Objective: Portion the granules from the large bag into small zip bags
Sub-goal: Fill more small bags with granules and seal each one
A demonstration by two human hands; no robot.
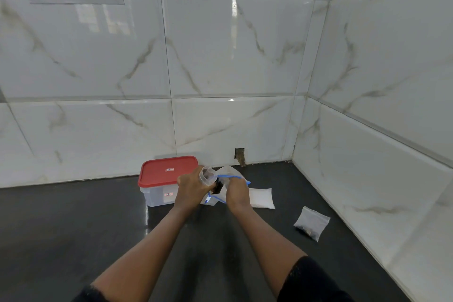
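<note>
My left hand [190, 189] grips a small clear plastic cup [207, 175], tilted with its mouth toward a clear zip bag with a blue zip strip [229, 174]. My right hand [236, 191] holds that bag by its rim and keeps it open. Dark granules show just below the cup's mouth, inside the bag. A small zip bag with dark granules at its bottom [311, 225] lies flat on the dark counter to the right. A white pouch [262, 197] lies behind my right hand; what it holds is hidden.
A clear plastic box with a red lid [166, 171] stands against the back wall, just left of my left hand. White marble-look tiles close off the back and right sides of the dark counter [73, 228]. A small hole [240, 155] breaks the wall's base.
</note>
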